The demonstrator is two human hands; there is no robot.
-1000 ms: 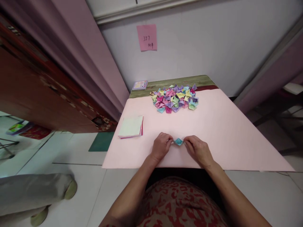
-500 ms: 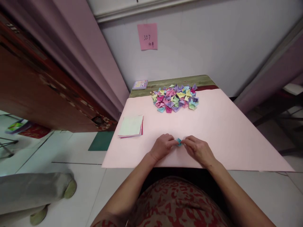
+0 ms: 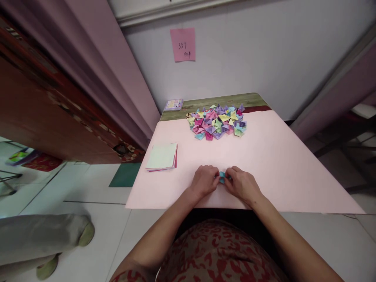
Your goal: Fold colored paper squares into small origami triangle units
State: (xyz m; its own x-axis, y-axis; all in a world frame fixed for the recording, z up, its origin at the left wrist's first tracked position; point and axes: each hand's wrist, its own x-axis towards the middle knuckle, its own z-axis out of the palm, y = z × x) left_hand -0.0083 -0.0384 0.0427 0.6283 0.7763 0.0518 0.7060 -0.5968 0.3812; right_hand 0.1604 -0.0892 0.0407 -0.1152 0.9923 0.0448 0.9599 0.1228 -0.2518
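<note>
A small piece of folded blue paper (image 3: pixel 222 177) is held near the front of the table, between my two hands. My left hand (image 3: pixel 206 179) pinches its left side, the fingers curled inward. On its right side my right hand (image 3: pixel 241 184) grips it between thumb and fingertips. Part of the paper is covered by the fingers. Farther back lies a pile of folded paper pieces (image 3: pixel 217 123) in purple, pink, yellow, green and blue. To the left of my hands sits a stack of square paper sheets (image 3: pixel 161 156), pale green on top.
A pink cover (image 3: pixel 282 156) lies over most of the table, whose green wood-patterned top (image 3: pixel 205 102) shows at the back. A small packet (image 3: pixel 174 104) rests in the far left corner. A person's leg (image 3: pixel 44 237) is at the lower left. A pink note (image 3: pixel 183 45) hangs on the wall.
Both hands have drawn closer around the blue paper. My left hand has moved slightly right, its fingers more curled, and the paper's visible shape has changed. The pile and stack stay put.
</note>
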